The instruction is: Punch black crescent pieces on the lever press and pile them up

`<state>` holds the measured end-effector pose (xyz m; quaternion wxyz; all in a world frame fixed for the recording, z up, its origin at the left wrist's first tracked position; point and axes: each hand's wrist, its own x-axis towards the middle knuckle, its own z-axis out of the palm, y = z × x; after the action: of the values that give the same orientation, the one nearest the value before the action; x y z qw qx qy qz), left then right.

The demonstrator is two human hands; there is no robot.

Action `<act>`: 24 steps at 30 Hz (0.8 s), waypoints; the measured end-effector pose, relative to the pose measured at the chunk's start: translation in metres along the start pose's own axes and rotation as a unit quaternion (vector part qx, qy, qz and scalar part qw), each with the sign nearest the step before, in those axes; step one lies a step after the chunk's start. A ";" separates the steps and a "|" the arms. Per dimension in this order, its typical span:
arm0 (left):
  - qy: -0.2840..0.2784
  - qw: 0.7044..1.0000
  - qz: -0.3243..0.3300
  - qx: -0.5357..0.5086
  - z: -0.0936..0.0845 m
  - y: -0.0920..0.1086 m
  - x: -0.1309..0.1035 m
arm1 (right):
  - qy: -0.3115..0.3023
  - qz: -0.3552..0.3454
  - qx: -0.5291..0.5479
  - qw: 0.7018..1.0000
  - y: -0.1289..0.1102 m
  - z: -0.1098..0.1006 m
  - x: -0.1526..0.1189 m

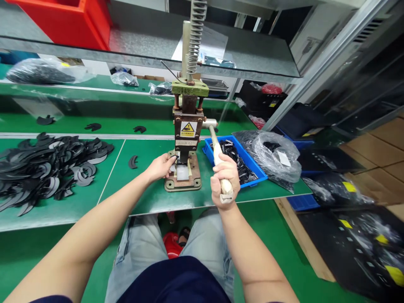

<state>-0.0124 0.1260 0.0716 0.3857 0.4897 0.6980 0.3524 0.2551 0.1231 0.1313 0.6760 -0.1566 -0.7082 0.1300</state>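
A hand press point(189, 126) with a tall coil spring point(197, 38) and a yellow warning label stands upright on the green bench. My right hand point(224, 179) is wrapped round its lever handle point(216, 147), which points down toward me. At the left side of the press, my left hand point(161, 167) is closed, its fingertips pinching a small dark piece point(177, 156) beside the tooling. Most of that piece is hidden by the fingers and the press. Just right of the fingertips, a pale block point(182, 173) sits on the press base point(170, 184).
Curved black parts point(57, 168) lie heaped at left, with one single curved part point(133, 162) nearer the press. Right of the lever, a blue tray point(257, 174) holds small black pieces beside a clear plastic bag point(277, 155). A metal shelf point(139, 29) with a red bin point(69, 21) runs above.
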 end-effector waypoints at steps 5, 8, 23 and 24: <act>-0.053 0.999 -0.001 -0.007 0.010 0.010 0.004 | -0.005 -0.004 -0.011 1.000 0.002 0.000 0.000; -0.083 0.995 -0.023 -0.053 0.011 0.010 0.005 | -0.006 -0.005 -0.008 1.000 0.002 0.000 -0.001; -0.079 0.994 -0.072 -0.021 0.012 0.024 0.023 | 0.017 0.000 -0.002 1.000 0.001 0.003 -0.002; -0.074 0.995 -0.072 -0.016 0.013 0.025 0.022 | 0.018 -0.001 -0.002 1.000 0.001 0.003 -0.002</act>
<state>0.0046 0.1553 0.0830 0.4685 0.4562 0.6954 0.2980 0.2520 0.1234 0.1288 0.6884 -0.1590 -0.6966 0.1252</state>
